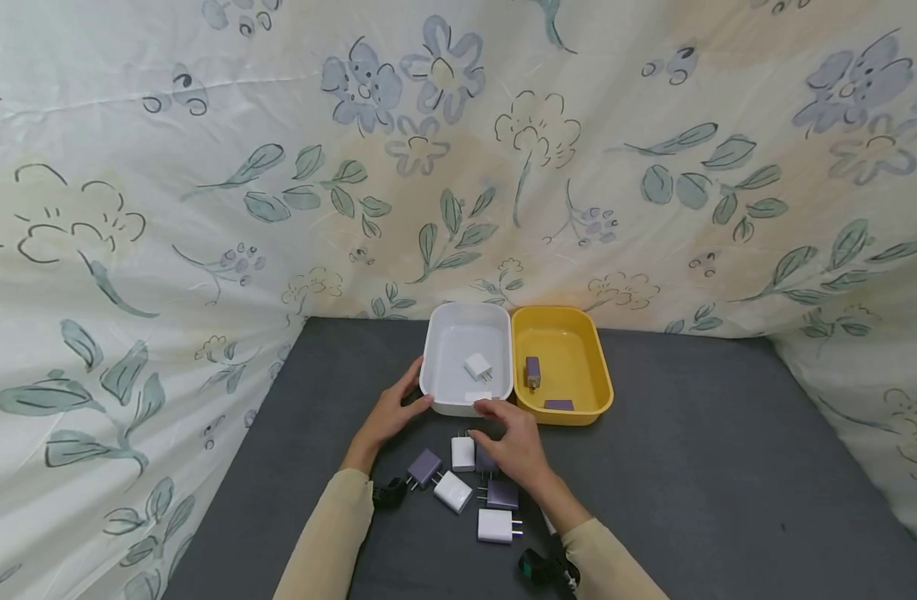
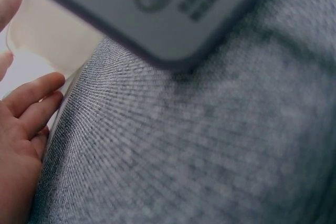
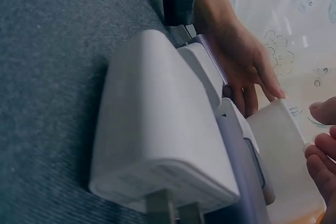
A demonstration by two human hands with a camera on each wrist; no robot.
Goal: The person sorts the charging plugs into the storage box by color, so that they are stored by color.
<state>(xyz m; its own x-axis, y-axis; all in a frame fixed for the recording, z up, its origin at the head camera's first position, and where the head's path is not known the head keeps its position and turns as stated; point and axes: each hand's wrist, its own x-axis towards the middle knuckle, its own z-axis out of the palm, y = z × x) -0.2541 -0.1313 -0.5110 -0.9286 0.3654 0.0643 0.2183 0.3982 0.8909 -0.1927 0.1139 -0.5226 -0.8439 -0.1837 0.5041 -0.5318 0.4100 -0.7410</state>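
Observation:
My left hand rests with extended fingers against the left side of a white plastic bin. At the bin's front edge, my right hand has its thumb and fingers apart, with nothing visible between them; the fingertips are by the rim. Inside lies a white charger plug, and a second white piece shows near the front wall. Below the hands are white chargers and purple chargers. One purple charger is partly covered by the right hand. A white charger looms close in the right wrist view.
A yellow bin touches the white one on its right and holds two purple chargers. Both stand on a dark grey table, before a flower-printed cloth. Black wrist devices sit at both wrists.

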